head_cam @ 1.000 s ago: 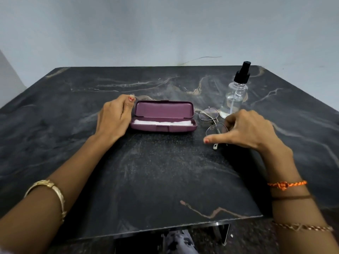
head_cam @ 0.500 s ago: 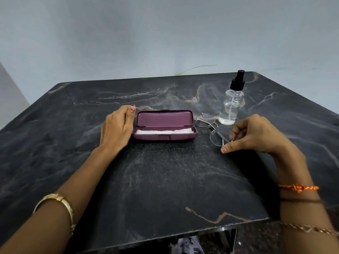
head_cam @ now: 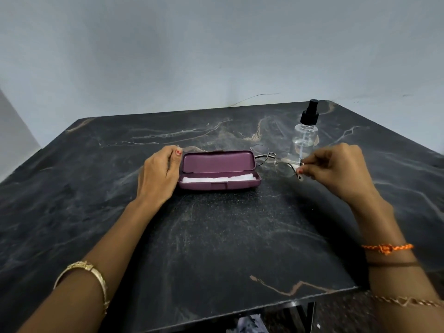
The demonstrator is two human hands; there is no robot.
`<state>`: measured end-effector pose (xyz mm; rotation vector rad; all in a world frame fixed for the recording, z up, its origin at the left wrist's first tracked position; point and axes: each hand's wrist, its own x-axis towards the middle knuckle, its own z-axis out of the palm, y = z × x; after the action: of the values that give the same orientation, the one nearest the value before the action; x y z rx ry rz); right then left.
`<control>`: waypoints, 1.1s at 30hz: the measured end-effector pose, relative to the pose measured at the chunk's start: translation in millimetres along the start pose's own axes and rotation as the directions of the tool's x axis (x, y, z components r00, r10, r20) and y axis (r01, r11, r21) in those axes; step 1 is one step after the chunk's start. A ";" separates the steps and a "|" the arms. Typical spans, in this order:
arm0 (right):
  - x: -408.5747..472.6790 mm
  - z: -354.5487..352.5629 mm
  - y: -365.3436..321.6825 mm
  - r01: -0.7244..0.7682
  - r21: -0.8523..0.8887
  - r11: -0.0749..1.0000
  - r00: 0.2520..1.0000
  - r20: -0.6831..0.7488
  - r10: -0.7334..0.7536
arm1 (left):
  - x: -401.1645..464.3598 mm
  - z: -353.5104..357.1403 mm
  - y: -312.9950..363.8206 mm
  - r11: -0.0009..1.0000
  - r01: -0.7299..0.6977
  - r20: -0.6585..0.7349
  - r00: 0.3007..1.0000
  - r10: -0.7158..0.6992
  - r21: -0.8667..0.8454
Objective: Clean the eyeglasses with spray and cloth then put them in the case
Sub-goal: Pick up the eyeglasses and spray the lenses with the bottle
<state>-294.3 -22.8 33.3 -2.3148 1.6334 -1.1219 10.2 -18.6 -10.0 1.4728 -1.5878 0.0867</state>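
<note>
Left hand [head_cam: 159, 175]: my fingers rest loosely curled against the left end of the case, steadying it without closing round anything. It sits exactly where it sat a second ago.

Case [head_cam: 219, 173]: the purple hard case lies open on the dark marble table [head_cam: 216, 236], lid tipped up toward the wall. It has not shifted.

Cloth [head_cam: 217, 179]: a white cloth lies folded along the tray of the case, untouched. I judge I will need it out before the glasses can go in.

Eyeglasses [head_cam: 276, 159]: the thin wire-framed pair sits just right of the case. A second ago both lenses lay flat on the table; now the end near my right hand is raised, while the far lens is close by the case lid. Whether that end touches the table I cannot tell.

Right hand [head_cam: 336, 170]: a second ago it hovered over the frame with the forefinger stretched out; now thumb and forefinger pinch the frame at its right end, the other fingers curled behind.

Spray bottle [head_cam: 305, 133]: clear, with a black pump top, upright behind the glasses and not yet touched.

Meaning for the task: the pickup has only just begun, so spraying, wiping and casing all remain ahead.

Risk: a pinch at one end of so light a frame could let it twist or slip.
</note>
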 end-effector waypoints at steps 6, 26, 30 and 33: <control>0.5 2.1 -1.4 0.087 -0.008 0.996 0.973 -0.216 -0.086 | 0.7 -0.4 -1.1 1.000 0.003 -0.011 1.000 -0.004 -0.018; 62.6 55.7 -85.3 0.137 0.804 0.579 0.990 -0.123 -0.063 | 22.5 -32.2 24.7 0.499 0.172 -0.048 0.917 -0.397 -0.850; 59.7 76.8 -82.7 0.176 0.814 0.554 0.983 -0.180 -0.048 | 22.0 -32.3 27.9 0.468 0.164 -0.058 0.903 -0.426 -0.869; 52.8 80.6 -75.7 0.196 0.820 0.538 0.978 -0.204 -0.046 | 19.3 -31.9 32.3 0.463 0.177 -0.043 0.904 -0.425 -0.869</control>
<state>-178.1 -61.5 36.9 -1.6928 0.6364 -1.6677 5.0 -4.6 37.0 0.8449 -0.8611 -0.6316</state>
